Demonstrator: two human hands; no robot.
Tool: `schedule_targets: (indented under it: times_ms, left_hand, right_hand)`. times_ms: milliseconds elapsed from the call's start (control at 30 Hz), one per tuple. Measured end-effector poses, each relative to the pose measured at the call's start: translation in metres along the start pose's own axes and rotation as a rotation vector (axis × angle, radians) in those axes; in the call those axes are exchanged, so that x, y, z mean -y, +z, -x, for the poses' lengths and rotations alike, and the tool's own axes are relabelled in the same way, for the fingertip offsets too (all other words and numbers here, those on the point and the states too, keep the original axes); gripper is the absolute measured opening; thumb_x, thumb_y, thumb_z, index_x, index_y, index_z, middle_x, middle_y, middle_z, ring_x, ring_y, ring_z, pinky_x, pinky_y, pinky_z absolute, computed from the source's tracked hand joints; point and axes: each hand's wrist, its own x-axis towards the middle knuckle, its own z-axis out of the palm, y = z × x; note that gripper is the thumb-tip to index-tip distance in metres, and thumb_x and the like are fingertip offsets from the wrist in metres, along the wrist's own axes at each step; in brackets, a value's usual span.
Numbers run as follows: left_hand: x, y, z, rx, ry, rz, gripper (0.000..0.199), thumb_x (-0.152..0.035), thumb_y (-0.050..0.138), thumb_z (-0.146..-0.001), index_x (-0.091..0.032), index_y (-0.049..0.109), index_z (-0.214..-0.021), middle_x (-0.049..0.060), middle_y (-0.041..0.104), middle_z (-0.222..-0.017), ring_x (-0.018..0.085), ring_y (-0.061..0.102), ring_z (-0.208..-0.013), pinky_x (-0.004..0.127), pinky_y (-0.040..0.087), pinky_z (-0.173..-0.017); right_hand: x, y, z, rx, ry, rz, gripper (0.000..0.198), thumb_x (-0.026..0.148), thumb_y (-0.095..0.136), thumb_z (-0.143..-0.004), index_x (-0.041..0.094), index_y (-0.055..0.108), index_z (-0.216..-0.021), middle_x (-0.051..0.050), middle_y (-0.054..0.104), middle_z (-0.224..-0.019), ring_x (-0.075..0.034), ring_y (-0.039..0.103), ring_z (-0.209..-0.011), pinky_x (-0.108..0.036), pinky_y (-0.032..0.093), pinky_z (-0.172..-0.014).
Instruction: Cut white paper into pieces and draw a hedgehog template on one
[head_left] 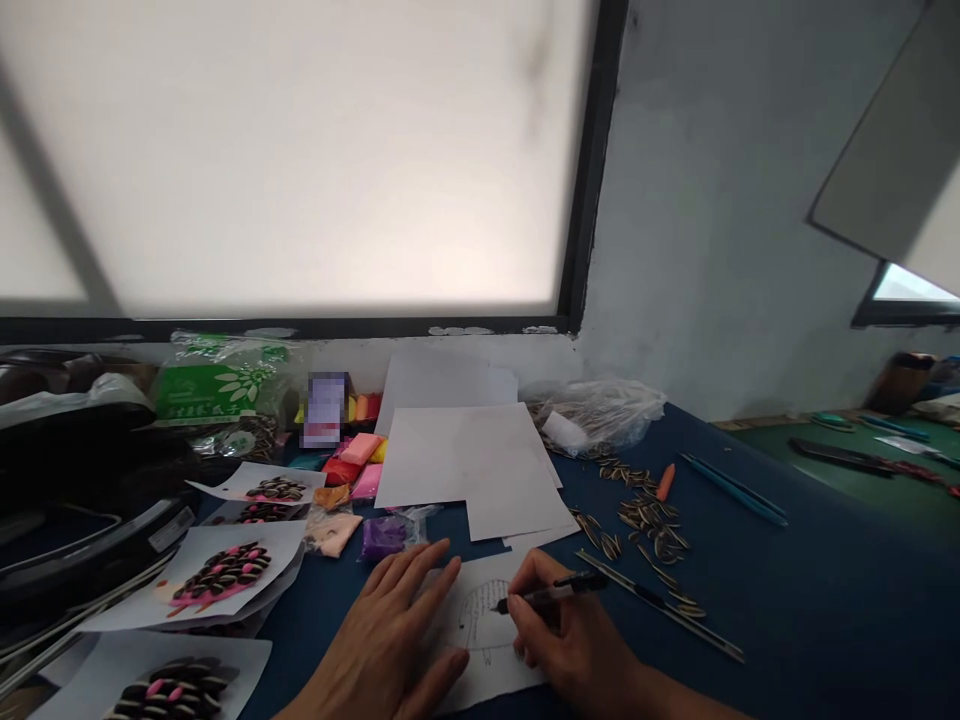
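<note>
A small white sheet of paper [491, 672] lies on the dark blue table, bearing a pen drawing of a rounded body with short legs and rows of curved marks. My left hand [394, 625] rests flat on the sheet's left side, fingers stretched out. Pinched in the fingers of my right hand [566, 635] is a black pen [555, 592], its tip at the drawing's upper middle. Right of that hand are a thin metal rod-like tool [664, 607] and scattered striped sunflower seeds [652, 525].
Blank white sheets [465, 455] are stacked ahead. Left of them lie coloured clay packets [384, 537] and a green seed bag [221, 380]. Seed-covered hedgehog-like pictures [217, 575] stand at left. Blue tweezers [735, 488], an orange stick [665, 482] and a clear plastic bag [607, 410] are at right.
</note>
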Motion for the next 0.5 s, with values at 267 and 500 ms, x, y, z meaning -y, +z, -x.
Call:
schedule_targets:
  times_ms: [267,500]
  left_hand:
    - [0.004,0.015,0.001,0.027,0.062,0.082,0.057,-0.043,0.061,-0.09,-0.023,0.051,-0.142,0.011,0.055,-0.143,0.034,0.052,-0.129,0.045,0.048,-0.103]
    - [0.013,0.03,0.003,-0.031,0.116,-0.028,0.064,-0.053,0.054,-0.092,-0.018,0.047,-0.145,0.016,0.048,-0.148,0.037,0.056,-0.125,0.046,0.054,-0.095]
  right_hand:
    - [-0.002,-0.002,0.001,-0.052,0.01,-0.063,0.034,0.054,0.052,-0.091,0.023,0.043,-0.08,0.006,0.043,-0.063,-0.013,0.049,-0.055,-0.027,0.044,-0.057]
    - [0.004,0.005,0.002,-0.01,-0.039,0.015,0.029,0.048,0.049,-0.093,0.023,0.042,-0.08,0.007,0.037,-0.061,-0.012,0.035,-0.052,-0.026,0.029,-0.051]
